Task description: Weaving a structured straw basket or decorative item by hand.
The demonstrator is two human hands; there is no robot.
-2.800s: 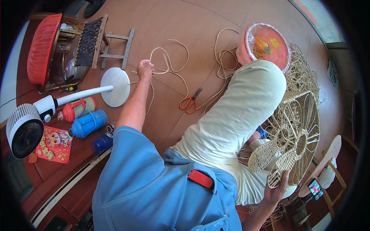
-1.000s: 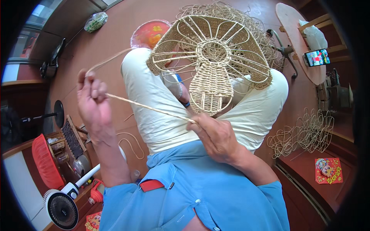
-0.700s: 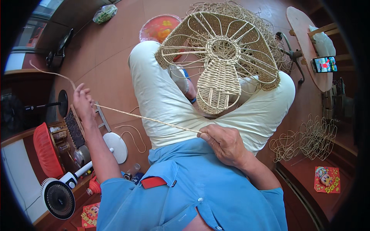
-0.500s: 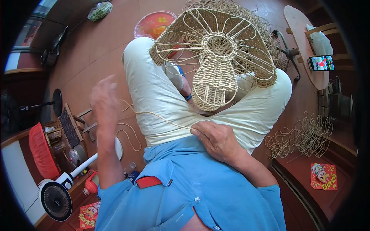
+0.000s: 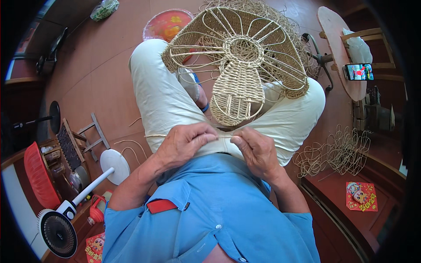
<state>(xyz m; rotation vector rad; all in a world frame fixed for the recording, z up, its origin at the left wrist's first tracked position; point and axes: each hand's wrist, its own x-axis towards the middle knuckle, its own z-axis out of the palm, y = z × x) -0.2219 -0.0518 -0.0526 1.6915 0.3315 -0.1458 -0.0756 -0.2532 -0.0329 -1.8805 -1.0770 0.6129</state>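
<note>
Both hands are closed low over my lap, a short gap apart. My left hand (image 5: 188, 142) pinches a thin straw-coloured cord (image 5: 156, 135), which trails out leftward across the trouser leg. The fingers of my right hand (image 5: 256, 151) are pinched together as well, at the cord's other end; the stretch between the hands is hard to make out. Beyond them a half-woven fan-shaped basketwork piece (image 5: 238, 94) rests across my knees. It has a woven stem, a ring, looped spokes and a curved woven outer band. Neither hand touches it.
Tangled cord (image 5: 298, 39) lies behind the piece, with another loose coil (image 5: 340, 153) at the right. A red patterned round item (image 5: 169, 24) sits on the floor. At left stand a white fan (image 5: 58, 230) and a small wooden stool (image 5: 94, 133); a phone (image 5: 358, 72) is at right.
My left hand has come in from the far left to meet my right hand over the lap, and now grips the cord. My right hand has shifted slightly right. The view has moved a little.
</note>
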